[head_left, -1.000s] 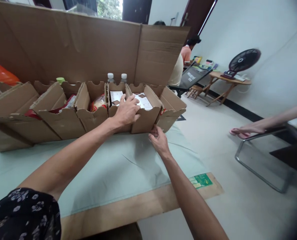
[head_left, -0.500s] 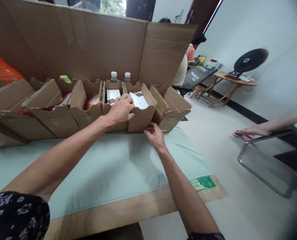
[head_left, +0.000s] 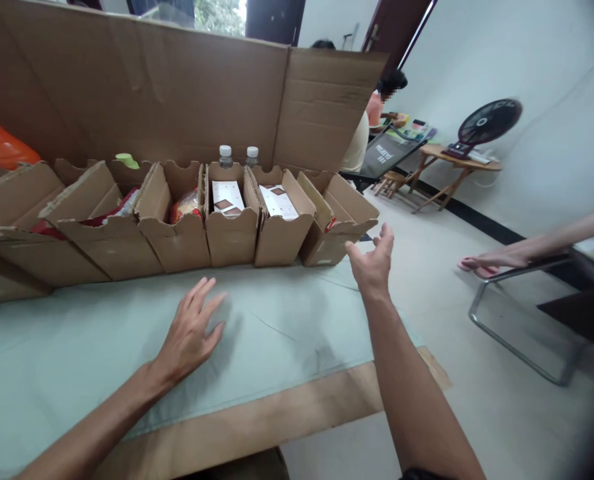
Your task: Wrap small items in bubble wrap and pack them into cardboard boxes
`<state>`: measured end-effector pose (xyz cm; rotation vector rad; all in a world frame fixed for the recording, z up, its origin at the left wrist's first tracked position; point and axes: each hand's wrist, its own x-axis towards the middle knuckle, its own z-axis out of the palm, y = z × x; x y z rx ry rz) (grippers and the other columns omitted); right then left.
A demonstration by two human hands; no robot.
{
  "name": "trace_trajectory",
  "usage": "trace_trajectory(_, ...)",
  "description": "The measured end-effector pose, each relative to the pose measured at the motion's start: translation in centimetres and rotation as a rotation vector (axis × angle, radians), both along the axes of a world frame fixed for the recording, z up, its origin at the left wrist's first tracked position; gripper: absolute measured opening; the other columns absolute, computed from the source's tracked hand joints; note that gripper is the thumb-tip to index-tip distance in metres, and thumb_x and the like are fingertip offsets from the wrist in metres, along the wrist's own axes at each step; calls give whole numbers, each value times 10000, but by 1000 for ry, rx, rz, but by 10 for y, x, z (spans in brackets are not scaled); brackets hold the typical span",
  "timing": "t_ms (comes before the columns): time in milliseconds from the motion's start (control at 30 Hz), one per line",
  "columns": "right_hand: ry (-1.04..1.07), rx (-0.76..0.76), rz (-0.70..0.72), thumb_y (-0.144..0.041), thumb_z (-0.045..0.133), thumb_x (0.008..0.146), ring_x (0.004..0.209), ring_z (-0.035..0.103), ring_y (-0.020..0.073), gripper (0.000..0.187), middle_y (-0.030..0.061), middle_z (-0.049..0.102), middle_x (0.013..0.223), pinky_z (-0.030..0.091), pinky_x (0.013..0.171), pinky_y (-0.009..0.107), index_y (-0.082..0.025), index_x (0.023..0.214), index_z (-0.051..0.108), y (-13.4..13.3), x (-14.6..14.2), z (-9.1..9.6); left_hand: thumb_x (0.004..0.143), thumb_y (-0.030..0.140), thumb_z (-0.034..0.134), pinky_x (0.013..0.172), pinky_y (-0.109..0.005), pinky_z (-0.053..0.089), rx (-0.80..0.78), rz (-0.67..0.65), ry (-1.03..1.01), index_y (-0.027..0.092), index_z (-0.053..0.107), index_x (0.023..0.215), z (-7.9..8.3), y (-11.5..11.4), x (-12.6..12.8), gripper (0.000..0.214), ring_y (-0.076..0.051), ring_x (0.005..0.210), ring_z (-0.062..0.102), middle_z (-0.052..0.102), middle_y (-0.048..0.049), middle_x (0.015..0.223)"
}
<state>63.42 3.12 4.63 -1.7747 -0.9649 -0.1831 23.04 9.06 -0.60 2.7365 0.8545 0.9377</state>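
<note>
My left hand [head_left: 191, 330] hovers flat over the pale green table cover [head_left: 277, 333] with fingers spread, holding nothing. My right hand [head_left: 374, 261] is raised near the table's right corner, fingers apart and empty, close to the rightmost cardboard box [head_left: 339, 230]. A row of open cardboard boxes [head_left: 177, 240] stands along the back of the table. Two of them hold white packets with brown squares [head_left: 228, 198] [head_left: 279, 202]; another holds red and yellow packs [head_left: 187, 205].
A tall cardboard sheet [head_left: 177, 93] stands behind the boxes, with two water bottles [head_left: 225, 156] in front of it. An orange bag [head_left: 1, 147] is at far left. People sit at a small wooden table [head_left: 441, 157] with a fan [head_left: 487, 123]. Someone's foot [head_left: 487, 260] rests on a metal chair frame [head_left: 517, 333].
Both hands have let go of the boxes. My left hand drew back onto the table and my right hand moved right and lifted. The two packet boxes now stand straight.
</note>
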Motion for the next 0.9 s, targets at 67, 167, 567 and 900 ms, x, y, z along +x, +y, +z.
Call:
trace_trajectory(67,204,39,19,-392,702,745,1366,494,353,885,199,498,1471,418,1129,575,-194,1511,307,12,6,-8,945,203,531,1103,-620,488,-42,72,-5,206,573,1338,-24,-4,-16,394,-394,1450,464,527,-199,1510)
trace_trajectory(167,294,55,71,-373,695,707,1229,614,312,831,147,622,1331,488,1069,534,-210,1456,376,23,1,-16,947,228,523,1098,-631,495,-72,141,-28,206,599,1302,-43,-3,-29,363,-393,1403,509,579,-192,1441)
trace_trajectory(567,-193,-181,231,-317,594,873,764,678,223,657,35,753,918,566,827,409,-256,1518,487,13,-96,67,910,230,532,1128,-625,467,-167,165,-61,199,698,1139,-47,5,-28,284,-385,1375,523,621,-172,1385)
trace_trajectory(900,-346,-450,147,-216,572,838,791,718,283,212,53,780,801,525,763,376,-270,917,761,25,-133,68,884,295,585,1125,-622,474,-218,176,-174,227,709,1133,-47,9,-28,286,-372,1337,558,658,-139,1325)
